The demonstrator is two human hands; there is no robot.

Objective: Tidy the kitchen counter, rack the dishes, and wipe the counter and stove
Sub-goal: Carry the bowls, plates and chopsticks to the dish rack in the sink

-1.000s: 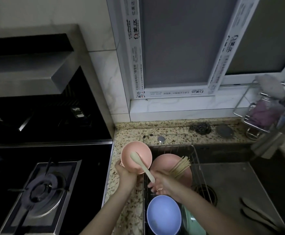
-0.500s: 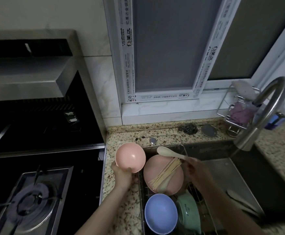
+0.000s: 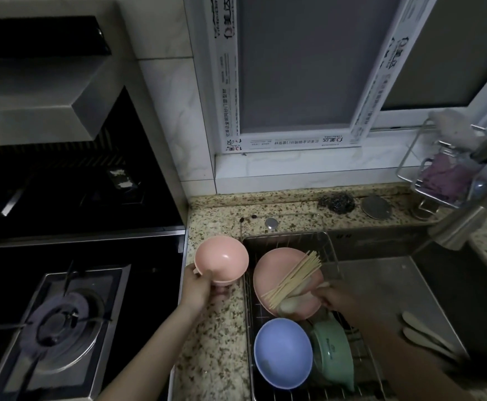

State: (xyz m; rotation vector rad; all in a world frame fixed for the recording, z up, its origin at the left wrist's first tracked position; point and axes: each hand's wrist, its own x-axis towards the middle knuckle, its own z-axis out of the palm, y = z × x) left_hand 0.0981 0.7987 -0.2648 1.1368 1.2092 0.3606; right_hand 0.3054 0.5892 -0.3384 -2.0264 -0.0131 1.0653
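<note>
left hand (image 3: 200,287) gripped a pink bowl (image 3: 222,261) by its lower side, tilted, mouth toward the camera, held over the table (image 3: 216,337) just left of the rack (image 3: 327,244). right hand (image 3: 333,299) reached into the rack at the right edge of a pink plate (image 3: 277,273) — fingers curled at the handle of a pale spoon (image 3: 290,303) lying on the plate; too dim and blurred to tell if they held it. chopsticks (image 3: 295,277) lay in a fanned bundle across the plate, over the spoon. nearer the camera in the rack: a blue bowl (image 3: 282,353), with a green bowl (image 3: 333,350) tipped on edge just beside it. rack sat in the left part of the sink (image 3: 381,287). two more pale spoons (image 3: 423,335) lay on the sink floor, well right of the rack. stove (image 3: 57,322) to the left of the table — burner dark. scrubber (image 3: 336,202) and a round metal lid (image 3: 376,206) on the back ledge. faucet (image 3: 467,215) at right.
</note>
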